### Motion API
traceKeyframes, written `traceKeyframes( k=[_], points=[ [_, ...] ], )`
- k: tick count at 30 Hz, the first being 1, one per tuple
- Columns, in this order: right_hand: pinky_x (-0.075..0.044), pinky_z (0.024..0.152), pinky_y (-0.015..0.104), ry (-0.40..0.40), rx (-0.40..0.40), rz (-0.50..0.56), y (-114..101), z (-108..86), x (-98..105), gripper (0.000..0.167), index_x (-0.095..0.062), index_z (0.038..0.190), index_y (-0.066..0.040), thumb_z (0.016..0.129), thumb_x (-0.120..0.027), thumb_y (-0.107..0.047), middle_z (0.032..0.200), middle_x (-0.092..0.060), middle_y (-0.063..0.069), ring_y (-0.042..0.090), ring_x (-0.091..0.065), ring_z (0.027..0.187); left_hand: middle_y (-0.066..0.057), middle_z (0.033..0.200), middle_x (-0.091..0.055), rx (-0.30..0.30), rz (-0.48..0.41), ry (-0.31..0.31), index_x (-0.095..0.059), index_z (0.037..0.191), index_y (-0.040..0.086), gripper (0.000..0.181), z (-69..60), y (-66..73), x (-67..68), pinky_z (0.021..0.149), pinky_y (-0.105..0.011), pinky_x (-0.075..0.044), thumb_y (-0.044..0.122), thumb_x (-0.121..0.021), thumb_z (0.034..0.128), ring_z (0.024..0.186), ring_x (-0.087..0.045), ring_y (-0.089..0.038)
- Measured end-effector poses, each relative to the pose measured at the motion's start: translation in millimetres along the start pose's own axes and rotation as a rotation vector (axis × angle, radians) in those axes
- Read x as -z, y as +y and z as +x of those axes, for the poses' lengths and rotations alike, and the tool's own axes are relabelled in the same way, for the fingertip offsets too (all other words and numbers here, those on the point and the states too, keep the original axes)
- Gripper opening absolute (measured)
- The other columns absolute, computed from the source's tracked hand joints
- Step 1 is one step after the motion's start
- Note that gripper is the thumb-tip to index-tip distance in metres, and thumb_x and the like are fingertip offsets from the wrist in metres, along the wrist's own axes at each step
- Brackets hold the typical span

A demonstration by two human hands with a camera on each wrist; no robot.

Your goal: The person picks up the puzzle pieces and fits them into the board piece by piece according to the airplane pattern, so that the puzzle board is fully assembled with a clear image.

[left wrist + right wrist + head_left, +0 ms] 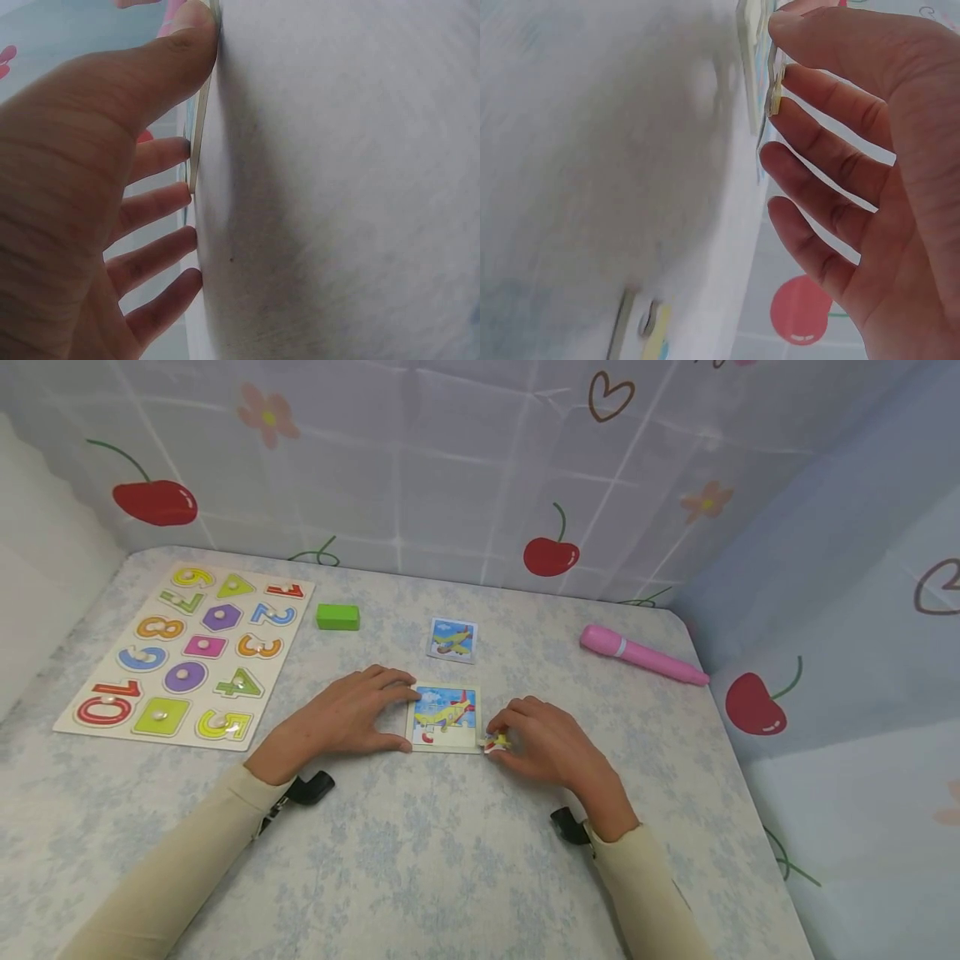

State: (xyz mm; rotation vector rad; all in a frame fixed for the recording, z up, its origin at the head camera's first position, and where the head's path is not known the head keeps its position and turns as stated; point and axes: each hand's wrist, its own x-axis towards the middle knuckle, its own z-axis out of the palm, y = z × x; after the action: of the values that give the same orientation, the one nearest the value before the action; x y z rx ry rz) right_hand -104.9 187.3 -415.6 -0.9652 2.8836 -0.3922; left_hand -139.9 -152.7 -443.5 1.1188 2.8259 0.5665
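Observation:
A small square picture puzzle [446, 710] of a yellow aeroplane lies in its pale tray [450, 749], with pale bare areas along the lower part. At the tray's left edge, my left hand [341, 718] touches it, thumb at the near corner and forefinger farther up. In the left wrist view, the thumb [191, 45] meets the tray edge and the other fingers are spread. My right hand [551, 739] pinches a yellow, red and white puzzle piece [497, 742] beside the tray's lower right corner. The right wrist view shows that piece edge-on between thumb and fingers [810, 120].
A small aeroplane picture card [453, 640] lies behind the tray. Farther left are a green block [338, 617] and a number-and-shape peg board [180, 660]. A pink pen-like stick [643, 656] lies at the right, near the table's edge. A printed curtain [465, 468] hangs behind.

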Motion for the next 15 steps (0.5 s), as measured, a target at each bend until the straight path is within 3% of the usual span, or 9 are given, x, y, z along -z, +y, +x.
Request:
traceKeyframes(
  k=[15],
  points=[
    [-0.054,0.078,0.033,0.029,0.072,-0.013,-13,25.5,-1,0.024,-0.079,0.111,-0.023,0.092,-0.087,-0.034,0.104,-0.069,-0.007,0.012,-0.060,0.093,-0.006,0.155,-0.055,-0.001,0.006,-0.013,-0.067,0.146,0.017,0.079,0.9,0.1,1.0,0.105,-0.053,-0.051,0.064,-0.085,0.0852,0.139,-0.053,-0.030]
  ],
)
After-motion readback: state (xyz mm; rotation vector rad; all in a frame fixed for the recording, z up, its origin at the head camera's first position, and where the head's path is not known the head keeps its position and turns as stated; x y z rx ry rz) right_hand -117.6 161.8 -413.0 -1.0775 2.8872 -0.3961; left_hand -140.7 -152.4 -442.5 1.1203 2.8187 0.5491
